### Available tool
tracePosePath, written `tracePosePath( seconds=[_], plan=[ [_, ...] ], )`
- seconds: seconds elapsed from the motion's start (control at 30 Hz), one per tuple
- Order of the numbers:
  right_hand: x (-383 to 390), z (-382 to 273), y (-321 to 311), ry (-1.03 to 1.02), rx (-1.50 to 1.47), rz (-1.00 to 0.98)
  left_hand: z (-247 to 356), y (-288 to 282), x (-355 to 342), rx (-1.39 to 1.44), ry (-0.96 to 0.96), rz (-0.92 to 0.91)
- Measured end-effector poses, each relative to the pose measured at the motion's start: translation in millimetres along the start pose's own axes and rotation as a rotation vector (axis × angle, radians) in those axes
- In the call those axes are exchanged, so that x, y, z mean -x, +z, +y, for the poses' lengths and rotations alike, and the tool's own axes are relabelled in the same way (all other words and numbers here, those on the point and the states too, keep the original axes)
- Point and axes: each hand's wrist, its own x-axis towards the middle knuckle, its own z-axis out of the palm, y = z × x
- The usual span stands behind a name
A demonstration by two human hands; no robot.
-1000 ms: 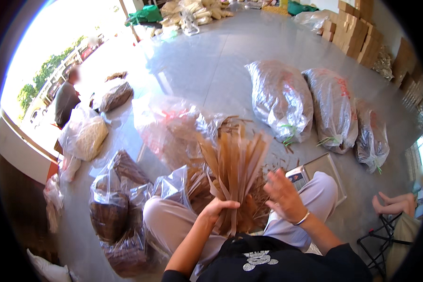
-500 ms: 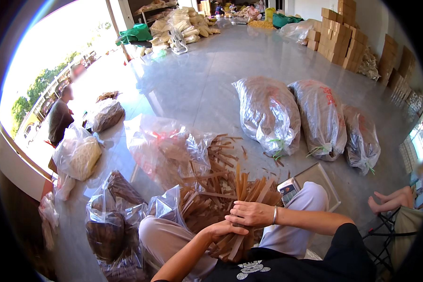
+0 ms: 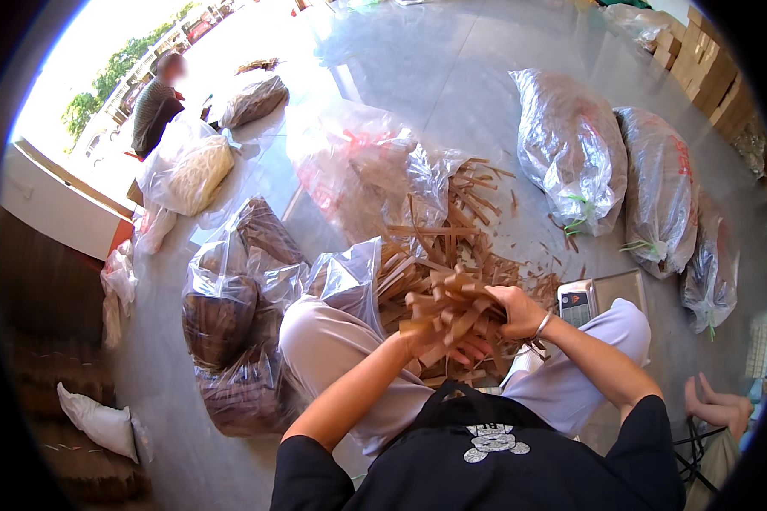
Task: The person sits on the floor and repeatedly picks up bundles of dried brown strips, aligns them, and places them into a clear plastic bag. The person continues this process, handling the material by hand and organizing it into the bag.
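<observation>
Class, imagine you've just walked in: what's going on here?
Someone's right hand grips a bundle of flat brown strips; the left hand is at its near side, partly hidden by strips. More loose strips lie heaped just ahead, beside a clear plastic bag. Three filled, green-tied bags lie farther off to the right.

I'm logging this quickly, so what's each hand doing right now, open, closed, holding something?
Left hand: at the near side of the brown strips, partly hidden; open or closed cannot be told.
Right hand: closed on the brown strips.

Left hand (image 3: 464, 349) partly hidden under brown strips (image 3: 456, 305)
</observation>
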Motion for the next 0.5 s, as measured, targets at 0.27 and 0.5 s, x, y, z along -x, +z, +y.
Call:
tracePosePath(
  seconds=[0.27, 0.5],
  plan=[
    [-20, -2, 5, 0.195, -0.155, 0.035, 10, -11, 16, -0.023, 0.062, 0.248],
    [-39, 29, 21, 0.261, -0.117, 0.323, 31, -49, 33, -1.722, -0.013, 1.569]
  ],
)
